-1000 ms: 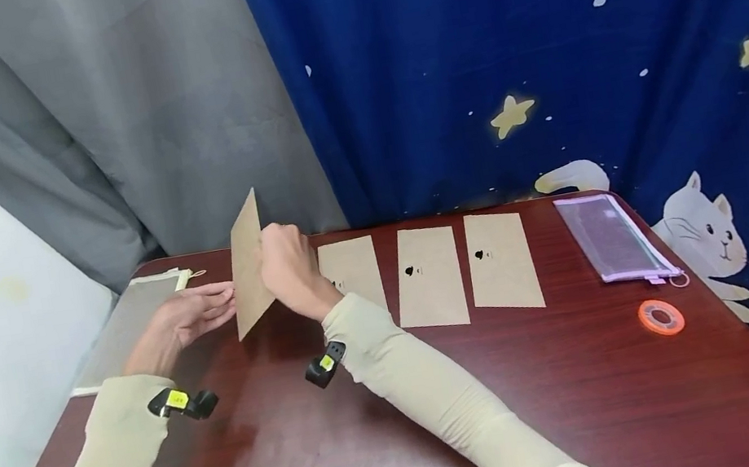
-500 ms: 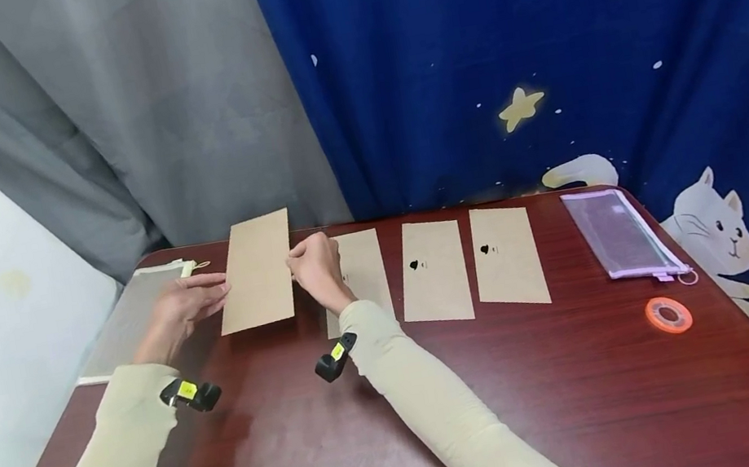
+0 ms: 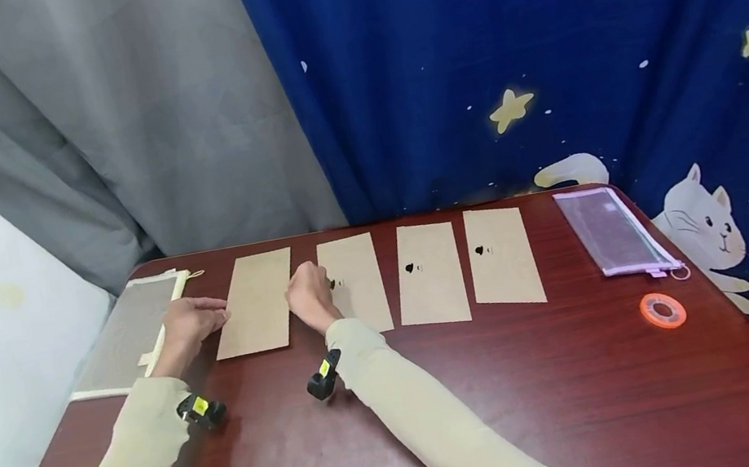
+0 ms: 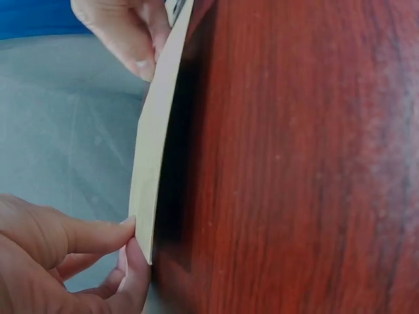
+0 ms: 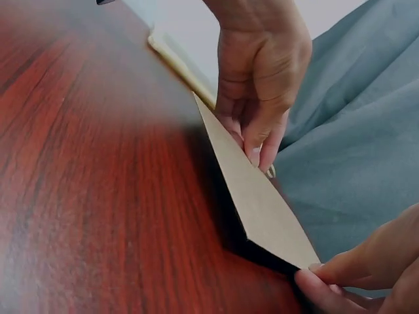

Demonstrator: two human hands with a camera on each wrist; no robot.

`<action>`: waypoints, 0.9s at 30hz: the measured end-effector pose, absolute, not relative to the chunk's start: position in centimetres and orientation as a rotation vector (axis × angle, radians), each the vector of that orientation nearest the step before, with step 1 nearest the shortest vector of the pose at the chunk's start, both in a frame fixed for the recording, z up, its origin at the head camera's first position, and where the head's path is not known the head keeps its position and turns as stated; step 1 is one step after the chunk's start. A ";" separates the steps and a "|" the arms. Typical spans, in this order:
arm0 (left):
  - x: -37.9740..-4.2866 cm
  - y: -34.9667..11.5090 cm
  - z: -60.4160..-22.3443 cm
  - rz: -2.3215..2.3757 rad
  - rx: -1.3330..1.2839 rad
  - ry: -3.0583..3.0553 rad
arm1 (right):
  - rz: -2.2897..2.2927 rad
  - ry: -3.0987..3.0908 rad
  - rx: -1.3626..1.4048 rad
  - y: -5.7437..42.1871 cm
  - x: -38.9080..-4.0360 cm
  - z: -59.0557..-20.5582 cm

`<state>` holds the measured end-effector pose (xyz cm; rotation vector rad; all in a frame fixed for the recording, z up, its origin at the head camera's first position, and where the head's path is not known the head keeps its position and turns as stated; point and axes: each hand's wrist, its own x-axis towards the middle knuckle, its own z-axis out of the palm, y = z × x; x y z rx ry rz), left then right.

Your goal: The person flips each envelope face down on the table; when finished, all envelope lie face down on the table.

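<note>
A plain kraft-paper envelope [image 3: 254, 305] lies nearly level, close over the back left of the table, its visible face unprinted. My left hand [image 3: 190, 324] pinches its left edge between thumb and fingers. At the opposite edge, my right hand [image 3: 310, 295] pinches the paper the same way, as the right wrist view shows with thumb and finger [image 5: 347, 268] at the corner side. A dark shadow runs under the envelope [image 4: 152, 150] in both wrist views. Right of it lie three matching envelopes, the nearest [image 3: 365, 301] partly behind my right hand, each with a small black hat print.
Left of my left hand lies a mesh zip pouch [image 3: 130, 328] with a cream edge. At the back right are a purple mesh zip pouch [image 3: 613, 235] and an orange ring-shaped roll [image 3: 663, 311]. Grey and blue curtains [image 3: 194, 131] hang behind the table [image 3: 520, 391].
The envelope went from standing steeply on edge to nearly flat, lowered in line with the other three. Both hands came down with it, still pinching its sides.
</note>
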<state>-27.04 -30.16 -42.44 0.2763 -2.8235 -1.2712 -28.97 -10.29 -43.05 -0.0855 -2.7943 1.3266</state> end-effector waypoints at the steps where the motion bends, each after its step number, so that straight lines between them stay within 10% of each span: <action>1: -26.9 -30.1 -42.5 -1.227 0.268 -2.829 | 1.294 -2.809 -0.075 -10.4 -29.0 -43.1; 27: -25.6 -25.6 -41.1 -1.011 0.240 -2.842 | 1.485 -2.905 0.048 -3.1 -28.2 -39.0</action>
